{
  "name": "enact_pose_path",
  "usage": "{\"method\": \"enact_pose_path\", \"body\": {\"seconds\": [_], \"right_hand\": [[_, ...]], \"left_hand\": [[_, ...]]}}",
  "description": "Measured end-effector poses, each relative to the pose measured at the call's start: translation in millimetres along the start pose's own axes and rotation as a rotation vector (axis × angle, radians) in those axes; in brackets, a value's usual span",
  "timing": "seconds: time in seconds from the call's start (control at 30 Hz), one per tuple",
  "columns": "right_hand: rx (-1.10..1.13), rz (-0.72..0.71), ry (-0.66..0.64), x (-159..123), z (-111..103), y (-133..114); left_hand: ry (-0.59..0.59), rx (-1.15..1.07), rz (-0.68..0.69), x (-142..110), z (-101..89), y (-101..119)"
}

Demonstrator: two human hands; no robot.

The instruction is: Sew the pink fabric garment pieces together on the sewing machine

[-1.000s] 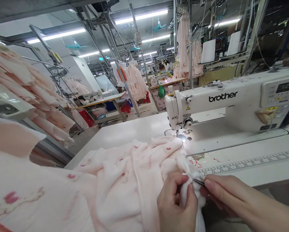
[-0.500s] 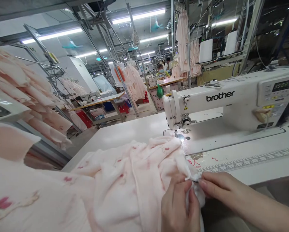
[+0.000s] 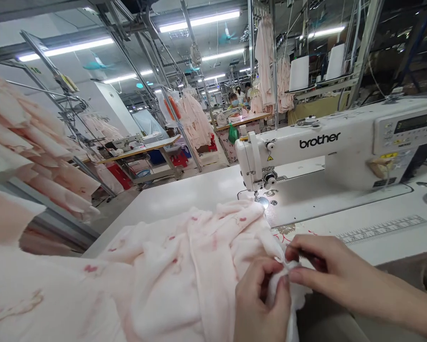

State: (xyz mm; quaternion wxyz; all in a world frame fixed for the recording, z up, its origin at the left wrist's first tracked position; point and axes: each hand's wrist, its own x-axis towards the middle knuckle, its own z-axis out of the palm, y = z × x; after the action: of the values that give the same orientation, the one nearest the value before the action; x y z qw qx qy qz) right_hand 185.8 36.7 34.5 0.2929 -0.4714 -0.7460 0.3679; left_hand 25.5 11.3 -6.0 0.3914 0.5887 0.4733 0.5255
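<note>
A pale pink fleece fabric [image 3: 185, 256] with small red prints lies bunched on the white sewing table [image 3: 185, 192]. Its edge reaches the needle of a white Brother sewing machine [image 3: 327, 147]. My left hand [image 3: 261, 299] is closed and pinches a fold at the fabric's near right corner. My right hand [image 3: 324, 268] is closed too, fingertips meeting the left hand at that same fold. A thin dark tool shows partly under its fingers.
A printed ruler strip [image 3: 381, 229] runs along the table's front edge. Pink garments [image 3: 38, 142] hang on a rack at the left. Other sewing tables [image 3: 142, 149] and a seated person [image 3: 233, 102] are farther back.
My right hand has moved left and up, closing in on the fold held by my left hand. The view has shifted slightly right and down.
</note>
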Motion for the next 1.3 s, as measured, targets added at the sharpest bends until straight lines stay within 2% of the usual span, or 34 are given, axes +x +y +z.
{"method": "enact_pose_path", "body": {"seconds": [0.1, 0.17, 0.23, 0.3, 0.37, 0.47, 0.53, 0.63, 0.73, 0.83, 0.93, 1.03, 1.13, 1.23, 1.3], "right_hand": [[-0.145, -0.06, -0.058, 3.6, 6.7, 0.9], [-0.049, -0.045, -0.096, 5.2, 10.6, 2.7], [0.226, -0.021, -0.146, 6.1, 15.9, 3.6], [0.572, 0.001, -0.153, 6.3, 25.4, 3.3], [0.858, 0.03, -0.053, 6.1, 39.2, 2.7], [1.15, 0.108, 0.13, 6.9, 59.5, 2.5], [1.235, 0.126, 0.128, 8.8, 65.2, 4.0], [1.168, 0.057, -0.012, 12.5, 58.1, 9.1], [1.054, 0.019, -0.143, 14.3, 42.7, 15.8], [0.957, 0.021, -0.188, 12.4, 32.4, 20.6], [0.892, -0.031, -0.215, 8.3, 28.0, 20.2], [0.782, -0.067, -0.264, 4.3, 23.4, 14.1], [0.533, -0.066, -0.268, 2.2, 16.3, 5.4], [0.297, -0.1, -0.222, 2.7, 10.1, -1.3], [0.23, -0.132, -0.197, 4.4, 8.9, -2.9]], "left_hand": [[-0.07, 0.059, 0.012, 0.4, 0.5, 3.8], [-0.145, 0.074, 0.005, 0.0, -0.8, 4.1], [-0.195, -0.003, -0.025, -0.5, -1.8, 1.8], [-0.158, -0.193, -0.08, -0.9, -1.0, -2.6], [-0.081, -0.413, -0.144, -1.2, 1.8, -7.6], [-0.02, -0.614, -0.201, -2.0, 5.5, -14.0], [-0.04, -0.649, -0.227, -2.9, 5.3, -16.5], [-0.05, -0.517, -0.155, -3.4, 1.6, -15.2], [0.041, -0.286, 0.047, -1.2, -2.1, -7.9], [0.126, -0.129, 0.23, 1.4, -3.8, -0.1], [0.102, 0.001, 0.303, 1.5, -3.7, 3.9], [0.092, 0.097, 0.292, 0.2, -4.3, 5.5], [0.042, 0.128, 0.2, 0.7, -8.7, 9.1], [-0.098, 0.03, 0.105, 3.7, -15.4, 14.8], [-0.166, -0.114, 0.049, 5.4, -17.5, 17.0]]}}
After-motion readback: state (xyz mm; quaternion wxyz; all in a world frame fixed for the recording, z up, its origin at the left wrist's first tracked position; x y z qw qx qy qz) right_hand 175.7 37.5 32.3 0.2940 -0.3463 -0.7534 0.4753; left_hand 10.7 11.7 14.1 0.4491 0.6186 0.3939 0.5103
